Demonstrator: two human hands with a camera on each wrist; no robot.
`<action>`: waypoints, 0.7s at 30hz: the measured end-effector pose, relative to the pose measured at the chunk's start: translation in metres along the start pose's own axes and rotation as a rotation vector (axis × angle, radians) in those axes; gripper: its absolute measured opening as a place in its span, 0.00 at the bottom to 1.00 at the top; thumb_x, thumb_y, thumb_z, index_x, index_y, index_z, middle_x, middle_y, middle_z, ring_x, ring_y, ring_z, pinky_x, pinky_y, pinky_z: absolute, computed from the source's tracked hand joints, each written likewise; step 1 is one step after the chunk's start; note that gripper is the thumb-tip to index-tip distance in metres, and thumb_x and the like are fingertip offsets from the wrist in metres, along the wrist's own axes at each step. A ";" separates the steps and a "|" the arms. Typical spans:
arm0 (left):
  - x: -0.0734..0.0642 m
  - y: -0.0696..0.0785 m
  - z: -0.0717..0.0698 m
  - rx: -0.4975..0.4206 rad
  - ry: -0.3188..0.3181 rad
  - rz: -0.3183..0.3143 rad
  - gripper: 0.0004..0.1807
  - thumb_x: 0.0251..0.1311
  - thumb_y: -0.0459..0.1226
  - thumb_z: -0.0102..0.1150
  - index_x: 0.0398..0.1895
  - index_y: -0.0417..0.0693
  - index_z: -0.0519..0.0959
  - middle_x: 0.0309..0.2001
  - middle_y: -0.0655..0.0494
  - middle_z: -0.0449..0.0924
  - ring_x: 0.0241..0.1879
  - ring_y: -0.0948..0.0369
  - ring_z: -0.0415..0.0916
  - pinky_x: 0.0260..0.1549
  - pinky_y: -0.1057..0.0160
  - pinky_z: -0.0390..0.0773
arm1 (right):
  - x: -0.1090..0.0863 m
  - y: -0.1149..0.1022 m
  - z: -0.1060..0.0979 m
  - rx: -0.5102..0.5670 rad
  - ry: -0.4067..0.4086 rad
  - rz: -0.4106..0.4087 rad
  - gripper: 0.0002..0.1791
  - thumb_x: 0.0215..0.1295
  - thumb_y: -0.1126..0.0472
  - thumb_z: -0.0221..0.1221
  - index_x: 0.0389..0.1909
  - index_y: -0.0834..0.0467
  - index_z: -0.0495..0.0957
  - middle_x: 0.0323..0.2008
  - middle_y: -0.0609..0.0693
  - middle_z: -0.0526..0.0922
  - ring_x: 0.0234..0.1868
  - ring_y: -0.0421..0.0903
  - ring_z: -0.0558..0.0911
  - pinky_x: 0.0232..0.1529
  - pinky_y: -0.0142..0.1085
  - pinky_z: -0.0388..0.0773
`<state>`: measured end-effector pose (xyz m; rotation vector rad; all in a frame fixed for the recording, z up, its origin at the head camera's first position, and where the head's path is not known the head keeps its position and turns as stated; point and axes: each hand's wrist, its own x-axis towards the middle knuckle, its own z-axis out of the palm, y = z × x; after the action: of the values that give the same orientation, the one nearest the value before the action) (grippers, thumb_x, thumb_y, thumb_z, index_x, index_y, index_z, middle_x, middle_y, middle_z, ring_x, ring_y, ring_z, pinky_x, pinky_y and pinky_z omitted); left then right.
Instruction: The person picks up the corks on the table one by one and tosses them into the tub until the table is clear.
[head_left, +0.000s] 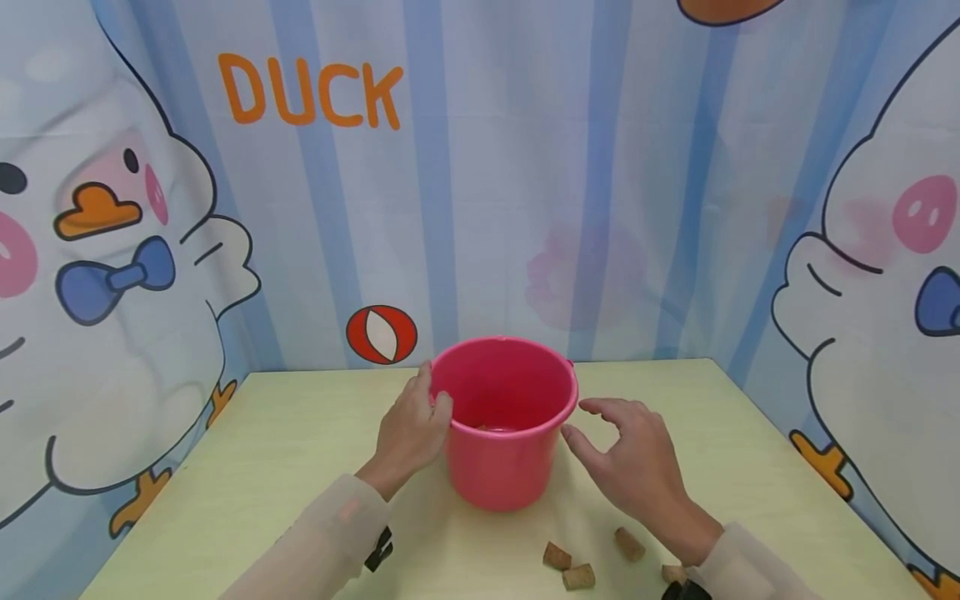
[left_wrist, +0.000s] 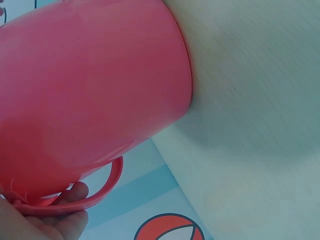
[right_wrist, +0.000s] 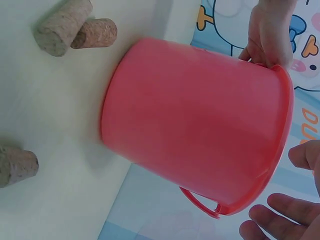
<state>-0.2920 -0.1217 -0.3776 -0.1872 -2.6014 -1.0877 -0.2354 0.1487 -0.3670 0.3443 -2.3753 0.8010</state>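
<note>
A pink plastic bucket [head_left: 501, 471] stands upright on the table. My left hand [head_left: 414, 427] grips its rim on the left, thumb over the edge. In the left wrist view, fingers [left_wrist: 74, 225] curl at the bucket's pink handle [left_wrist: 114, 180], which hangs along the side. On the other side my right hand [head_left: 637, 454] is held with fingers spread and relaxed, close to the rim, holding nothing. Just a sliver of something brownish shows low inside the bucket; the near wall hides the rest.
Several corks lie on the pale yellow table [head_left: 300, 450] in front of the bucket: a pair [right_wrist: 95, 33] touching, another cork [head_left: 628, 544] to their right, and one [head_left: 673, 574] by my right sleeve. A duck-print curtain [head_left: 510, 167] hangs behind the table.
</note>
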 end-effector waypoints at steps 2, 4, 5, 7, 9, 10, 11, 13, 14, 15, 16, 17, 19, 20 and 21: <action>0.000 0.000 0.000 0.000 0.000 -0.002 0.41 0.70 0.45 0.51 0.82 0.42 0.51 0.70 0.45 0.68 0.64 0.46 0.71 0.51 0.45 0.83 | -0.003 0.000 0.000 0.003 -0.006 0.008 0.19 0.61 0.51 0.71 0.50 0.57 0.87 0.47 0.52 0.89 0.49 0.55 0.84 0.51 0.58 0.79; 0.000 0.000 0.000 -0.002 -0.001 -0.002 0.41 0.70 0.45 0.51 0.82 0.42 0.51 0.71 0.45 0.68 0.64 0.46 0.71 0.51 0.45 0.83 | -0.006 0.000 0.000 0.002 -0.015 0.021 0.19 0.62 0.51 0.71 0.50 0.57 0.87 0.47 0.52 0.89 0.49 0.55 0.84 0.51 0.58 0.80; 0.000 0.000 0.000 -0.003 -0.002 -0.002 0.41 0.70 0.44 0.51 0.82 0.42 0.51 0.71 0.45 0.68 0.64 0.46 0.71 0.51 0.45 0.84 | -0.007 0.000 0.001 0.000 -0.021 0.028 0.19 0.62 0.51 0.71 0.50 0.57 0.87 0.47 0.51 0.89 0.50 0.55 0.84 0.51 0.58 0.80; 0.000 0.000 0.000 -0.004 -0.003 -0.003 0.41 0.70 0.44 0.51 0.82 0.42 0.51 0.71 0.45 0.67 0.65 0.46 0.71 0.51 0.45 0.83 | -0.010 0.001 0.002 -0.008 -0.036 0.046 0.19 0.62 0.51 0.71 0.49 0.57 0.87 0.47 0.51 0.89 0.50 0.55 0.84 0.52 0.58 0.80; 0.001 0.000 0.000 -0.003 -0.004 -0.003 0.41 0.70 0.44 0.51 0.82 0.42 0.51 0.71 0.45 0.67 0.65 0.46 0.71 0.51 0.45 0.84 | -0.013 0.001 0.003 -0.016 -0.051 0.061 0.19 0.62 0.51 0.71 0.49 0.56 0.87 0.47 0.50 0.89 0.50 0.55 0.84 0.53 0.59 0.79; 0.001 0.000 0.000 -0.002 -0.003 -0.003 0.41 0.70 0.44 0.51 0.82 0.42 0.51 0.71 0.45 0.67 0.65 0.46 0.71 0.51 0.45 0.83 | -0.014 0.002 0.004 -0.018 -0.059 0.067 0.19 0.61 0.50 0.71 0.49 0.56 0.88 0.47 0.50 0.89 0.50 0.55 0.83 0.53 0.59 0.79; 0.001 0.000 0.000 0.001 -0.002 -0.002 0.41 0.70 0.44 0.51 0.82 0.42 0.51 0.71 0.45 0.67 0.65 0.46 0.71 0.51 0.45 0.83 | -0.015 0.002 0.005 -0.021 -0.066 0.070 0.18 0.61 0.50 0.71 0.48 0.56 0.88 0.47 0.50 0.89 0.50 0.55 0.83 0.53 0.59 0.79; 0.001 0.000 0.000 0.004 -0.002 0.000 0.41 0.70 0.45 0.51 0.82 0.42 0.51 0.71 0.45 0.68 0.65 0.46 0.71 0.51 0.45 0.83 | -0.017 0.003 0.007 -0.023 -0.078 0.073 0.18 0.61 0.50 0.71 0.48 0.56 0.88 0.46 0.49 0.89 0.50 0.54 0.83 0.54 0.59 0.78; 0.001 0.000 0.000 0.005 -0.001 0.000 0.41 0.70 0.45 0.51 0.82 0.42 0.51 0.71 0.45 0.68 0.65 0.46 0.71 0.51 0.45 0.84 | -0.018 0.004 0.008 -0.021 -0.085 0.071 0.18 0.60 0.50 0.72 0.47 0.56 0.88 0.46 0.49 0.89 0.50 0.54 0.83 0.54 0.58 0.78; 0.001 0.000 0.000 0.006 0.000 0.000 0.41 0.70 0.45 0.51 0.82 0.42 0.51 0.71 0.45 0.68 0.65 0.46 0.71 0.51 0.45 0.84 | -0.019 0.004 0.009 -0.020 -0.093 0.072 0.18 0.60 0.50 0.72 0.47 0.55 0.88 0.46 0.49 0.89 0.50 0.54 0.83 0.54 0.58 0.78; 0.001 -0.001 0.000 0.007 0.000 0.000 0.41 0.70 0.45 0.51 0.82 0.42 0.51 0.70 0.45 0.68 0.64 0.46 0.71 0.51 0.46 0.84 | -0.020 0.005 0.009 -0.020 -0.101 0.071 0.18 0.60 0.51 0.72 0.47 0.55 0.88 0.45 0.48 0.89 0.50 0.53 0.83 0.54 0.58 0.78; 0.001 -0.001 0.000 0.007 0.000 0.000 0.41 0.70 0.45 0.51 0.82 0.42 0.51 0.70 0.45 0.68 0.65 0.46 0.71 0.51 0.46 0.84 | -0.021 0.005 0.010 -0.021 -0.109 0.070 0.17 0.59 0.51 0.72 0.47 0.55 0.88 0.45 0.48 0.89 0.50 0.53 0.83 0.54 0.58 0.79; 0.001 -0.001 0.000 0.006 -0.001 0.000 0.41 0.70 0.45 0.51 0.82 0.42 0.51 0.70 0.45 0.68 0.65 0.46 0.71 0.51 0.46 0.84 | -0.022 0.006 0.011 -0.024 -0.127 0.072 0.17 0.59 0.51 0.73 0.46 0.55 0.89 0.44 0.47 0.89 0.49 0.52 0.83 0.53 0.57 0.78; 0.001 -0.001 0.000 0.006 -0.001 -0.001 0.41 0.70 0.45 0.51 0.82 0.42 0.51 0.70 0.45 0.68 0.65 0.46 0.71 0.51 0.46 0.84 | -0.023 0.005 0.012 -0.028 -0.137 0.073 0.16 0.58 0.52 0.73 0.46 0.54 0.89 0.43 0.47 0.89 0.48 0.52 0.83 0.53 0.57 0.78; 0.001 -0.001 0.000 0.006 -0.001 -0.001 0.41 0.70 0.45 0.51 0.82 0.42 0.51 0.70 0.45 0.68 0.64 0.46 0.71 0.51 0.46 0.84 | -0.024 0.005 0.012 -0.034 -0.147 0.074 0.16 0.58 0.52 0.73 0.45 0.54 0.89 0.43 0.46 0.89 0.47 0.51 0.83 0.53 0.56 0.78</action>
<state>-0.2936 -0.1220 -0.3781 -0.1848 -2.6055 -1.0797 -0.2244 0.1466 -0.3916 0.3129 -2.5483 0.7921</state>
